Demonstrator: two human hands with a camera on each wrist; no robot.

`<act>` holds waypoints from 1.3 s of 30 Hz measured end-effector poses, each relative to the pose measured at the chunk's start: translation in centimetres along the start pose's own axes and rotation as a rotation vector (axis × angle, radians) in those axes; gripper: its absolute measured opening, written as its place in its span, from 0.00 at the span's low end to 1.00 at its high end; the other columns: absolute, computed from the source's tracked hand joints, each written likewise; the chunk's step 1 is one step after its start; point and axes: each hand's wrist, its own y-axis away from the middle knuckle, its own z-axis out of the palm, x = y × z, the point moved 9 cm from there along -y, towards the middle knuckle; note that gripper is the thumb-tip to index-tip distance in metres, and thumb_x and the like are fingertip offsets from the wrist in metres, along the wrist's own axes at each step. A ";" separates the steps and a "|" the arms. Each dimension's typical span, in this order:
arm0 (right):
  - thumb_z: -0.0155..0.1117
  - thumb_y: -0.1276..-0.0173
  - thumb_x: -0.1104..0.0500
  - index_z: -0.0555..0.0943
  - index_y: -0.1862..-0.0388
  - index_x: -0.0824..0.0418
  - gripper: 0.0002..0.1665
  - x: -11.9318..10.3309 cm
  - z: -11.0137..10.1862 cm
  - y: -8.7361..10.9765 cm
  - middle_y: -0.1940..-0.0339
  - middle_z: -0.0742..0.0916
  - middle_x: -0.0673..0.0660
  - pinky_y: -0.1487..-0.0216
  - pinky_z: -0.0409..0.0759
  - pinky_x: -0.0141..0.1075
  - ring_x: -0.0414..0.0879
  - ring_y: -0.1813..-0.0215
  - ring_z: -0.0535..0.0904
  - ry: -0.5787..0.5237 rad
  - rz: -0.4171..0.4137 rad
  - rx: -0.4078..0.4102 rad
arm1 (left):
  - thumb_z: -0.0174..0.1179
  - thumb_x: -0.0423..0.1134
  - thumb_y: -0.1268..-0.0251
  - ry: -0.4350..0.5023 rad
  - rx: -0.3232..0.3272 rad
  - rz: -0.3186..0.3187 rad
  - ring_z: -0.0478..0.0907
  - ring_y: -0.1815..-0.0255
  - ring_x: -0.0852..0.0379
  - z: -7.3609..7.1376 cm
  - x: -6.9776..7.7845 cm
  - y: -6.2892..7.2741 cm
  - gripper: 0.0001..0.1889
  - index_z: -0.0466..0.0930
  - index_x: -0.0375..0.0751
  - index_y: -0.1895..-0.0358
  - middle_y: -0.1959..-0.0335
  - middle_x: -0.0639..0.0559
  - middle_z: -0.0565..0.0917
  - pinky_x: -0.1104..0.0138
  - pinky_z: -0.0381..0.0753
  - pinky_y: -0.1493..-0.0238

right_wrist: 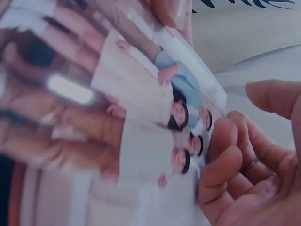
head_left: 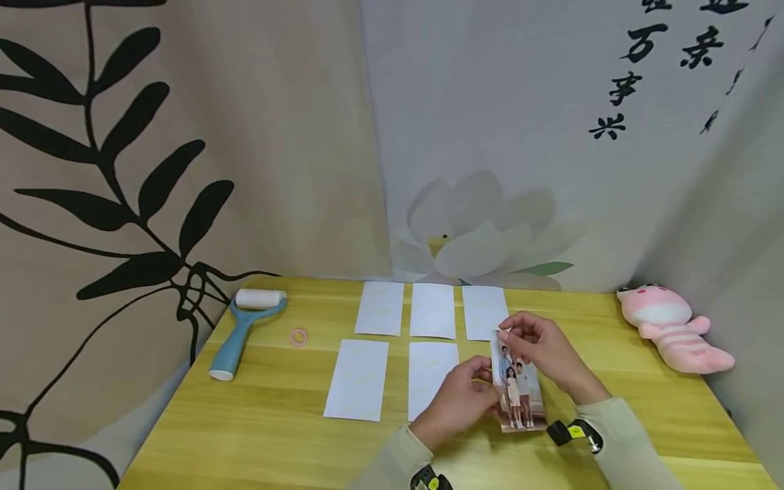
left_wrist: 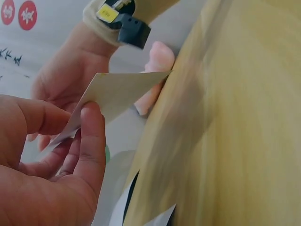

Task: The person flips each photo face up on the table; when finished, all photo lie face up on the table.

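A glossy photo (head_left: 517, 398) of several people stands tilted between the hands, above the wooden table. My left hand (head_left: 462, 395) pinches its left edge between thumb and fingers, as the left wrist view shows with the pale back of the print (left_wrist: 120, 89). At the photo's top edge is my right hand (head_left: 548, 354). In the right wrist view, its bent fingers (right_wrist: 221, 160) overlap that edge while another digit stands apart from the print. Several blank white cards (head_left: 355, 381) lie in two rows, and one in the front row is partly covered by my left hand.
A blue-handled lint roller (head_left: 235, 340) lies at the table's far left. Near it is a small pink tape ring (head_left: 299, 337). A pink plush toy (head_left: 667, 333) rests at the far right edge. Printed curtains (head_left: 294, 136) hang behind the table (head_left: 245, 435).
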 end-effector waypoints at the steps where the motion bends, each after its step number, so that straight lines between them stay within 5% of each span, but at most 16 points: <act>1: 0.67 0.21 0.54 0.82 0.46 0.66 0.16 0.0 -0.1 0.1 0.62 0.85 0.59 0.68 0.82 0.37 0.45 0.67 0.82 0.010 -0.004 0.009 | 0.63 0.28 0.30 0.000 0.004 0.002 0.85 0.61 0.59 -0.2 0.1 0.0 0.17 0.80 0.38 0.40 0.54 0.50 0.81 0.66 0.90 0.63; 10: 0.67 0.21 0.54 0.82 0.47 0.65 0.16 0.7 -1.3 0.9 0.61 0.85 0.57 0.61 0.83 0.35 0.42 0.58 0.83 0.100 0.009 0.122 | 0.61 0.29 0.26 0.019 0.020 0.004 0.84 0.62 0.59 -2.1 0.4 -0.2 0.18 0.78 0.37 0.35 0.52 0.48 0.80 0.66 0.88 0.63; 15: 0.67 0.21 0.50 0.81 0.43 0.62 0.19 1.8 -2.7 1.9 0.56 0.84 0.56 0.65 0.81 0.34 0.41 0.57 0.80 0.139 0.065 0.190 | 0.61 0.29 0.25 0.012 0.028 0.011 0.82 0.64 0.60 -2.5 0.4 -0.1 0.18 0.77 0.36 0.35 0.53 0.48 0.78 0.63 0.89 0.62; 24: 0.67 0.21 0.55 0.76 0.37 0.67 0.23 3.6 -1.6 2.7 0.57 0.80 0.58 0.71 0.81 0.37 0.45 0.68 0.77 0.009 0.127 0.100 | 0.61 0.27 0.26 0.032 0.043 0.006 0.81 0.64 0.61 -3.0 -0.1 -0.1 0.18 0.77 0.33 0.36 0.55 0.48 0.79 0.58 0.90 0.59; 39: 0.64 0.20 0.58 0.75 0.46 0.70 0.16 5.6 -1.3 4.4 0.65 0.81 0.55 0.76 0.80 0.37 0.42 0.75 0.77 -0.021 0.178 0.127 | 0.62 0.26 0.28 -0.001 0.056 -0.022 0.81 0.66 0.60 -2.8 -1.0 -0.3 0.19 0.77 0.34 0.36 0.56 0.48 0.79 0.65 0.89 0.64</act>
